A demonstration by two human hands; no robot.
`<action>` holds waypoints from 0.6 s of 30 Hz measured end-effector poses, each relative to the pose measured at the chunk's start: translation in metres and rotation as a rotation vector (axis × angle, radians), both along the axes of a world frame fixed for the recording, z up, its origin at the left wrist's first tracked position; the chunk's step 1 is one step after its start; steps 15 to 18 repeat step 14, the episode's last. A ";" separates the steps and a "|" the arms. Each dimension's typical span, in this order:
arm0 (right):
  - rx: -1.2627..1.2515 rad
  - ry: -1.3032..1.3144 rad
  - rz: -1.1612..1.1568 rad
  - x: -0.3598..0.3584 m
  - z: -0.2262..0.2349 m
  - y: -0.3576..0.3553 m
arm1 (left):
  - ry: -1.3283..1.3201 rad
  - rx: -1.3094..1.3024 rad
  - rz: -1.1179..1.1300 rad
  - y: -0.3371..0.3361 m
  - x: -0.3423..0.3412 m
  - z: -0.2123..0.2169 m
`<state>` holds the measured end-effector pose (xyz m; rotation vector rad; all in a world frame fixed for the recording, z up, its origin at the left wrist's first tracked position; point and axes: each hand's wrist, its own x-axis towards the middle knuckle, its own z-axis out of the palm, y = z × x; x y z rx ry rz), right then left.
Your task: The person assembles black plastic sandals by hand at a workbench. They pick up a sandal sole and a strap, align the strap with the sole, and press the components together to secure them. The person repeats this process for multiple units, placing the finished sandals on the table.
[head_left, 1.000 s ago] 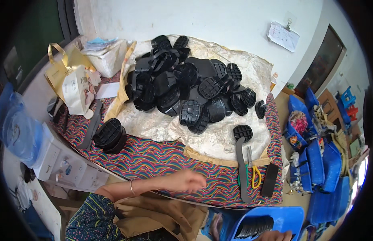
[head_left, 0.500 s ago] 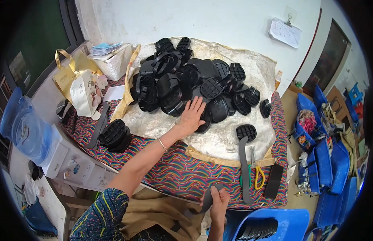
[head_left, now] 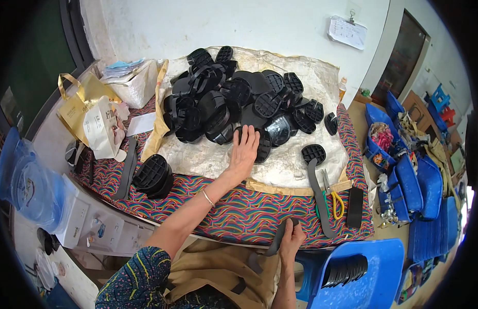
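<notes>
A heap of black shoe heel pieces [head_left: 216, 110], several with gridded undersides, lies on a pale, stained sheet [head_left: 198, 162]. My left hand [head_left: 243, 154] rests at the heap's near edge, fingers stretched out and slightly apart over the black pieces; its thumb is hidden. Just right of it sits a heel piece [head_left: 263, 147] with a ribbed underside. At the table's front edge my right hand [head_left: 292, 239] is closed around a dark grey, curved flat strip [head_left: 276, 241], which hangs down over my brown apron [head_left: 218, 262].
Right of the heap lie a gridded heel piece [head_left: 313, 154], a long grey strip [head_left: 317, 193], yellow-and-green-handled scissors [head_left: 338, 206] and a black block [head_left: 355, 207]. Stacked heels [head_left: 153, 177] stand left. A blue tub [head_left: 370, 278] holds black pieces at lower right. A water dispenser [head_left: 97, 221] adjoins the table.
The whole view has shifted. My left hand has drawn back toward me across the heap, uncovering pieces behind it. My right hand, still holding the strip, is now at the table's edge.
</notes>
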<state>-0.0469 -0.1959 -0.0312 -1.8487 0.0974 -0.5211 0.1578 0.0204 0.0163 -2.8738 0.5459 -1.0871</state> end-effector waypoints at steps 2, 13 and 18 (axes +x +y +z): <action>0.018 0.010 -0.004 -0.001 -0.002 0.000 | 0.001 -0.011 -0.006 0.001 -0.019 0.002; -0.050 0.032 -0.031 -0.001 -0.003 0.002 | 0.097 -0.366 -0.051 0.034 -0.094 -0.035; -0.037 0.029 -0.027 -0.001 -0.005 0.003 | 0.153 -0.413 -0.023 0.033 -0.094 -0.036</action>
